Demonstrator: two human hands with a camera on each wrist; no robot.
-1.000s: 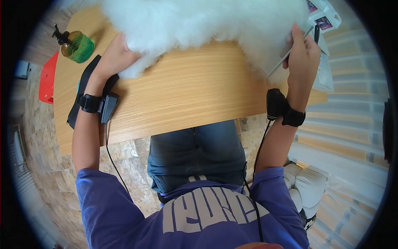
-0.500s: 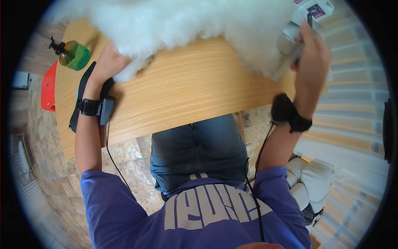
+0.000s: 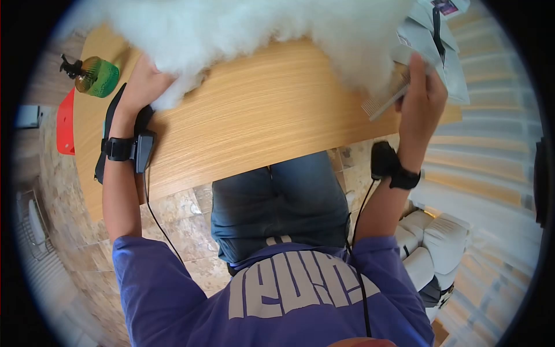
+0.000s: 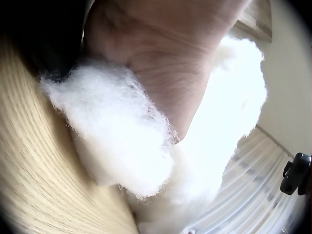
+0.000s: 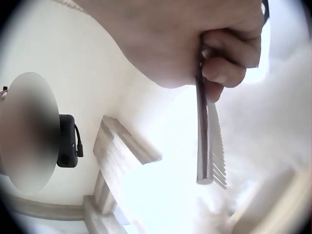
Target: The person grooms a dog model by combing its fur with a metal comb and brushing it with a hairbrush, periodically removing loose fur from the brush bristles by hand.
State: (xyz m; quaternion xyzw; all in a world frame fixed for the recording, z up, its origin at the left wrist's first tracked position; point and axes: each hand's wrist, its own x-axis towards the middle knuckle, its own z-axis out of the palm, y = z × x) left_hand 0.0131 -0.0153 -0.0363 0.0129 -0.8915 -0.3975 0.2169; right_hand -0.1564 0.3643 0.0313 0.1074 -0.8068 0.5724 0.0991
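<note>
From your head, your right hand point(image 3: 424, 98) grips one comb point(image 3: 382, 106) beside one white fluffy mass point(image 3: 243, 29) on one wood-grain table point(image 3: 248, 121). Your left wrist shows one left hand point(image 4: 161, 53) against it (fingers hidden, grip unclear), curtain point(image 4: 248, 180) beyond; your right, the comb again.

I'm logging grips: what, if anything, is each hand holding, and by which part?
The right hand grips a comb by its spine, one toothed end free. The left hand touches white fluff; whether it grips any is hidden.
</note>
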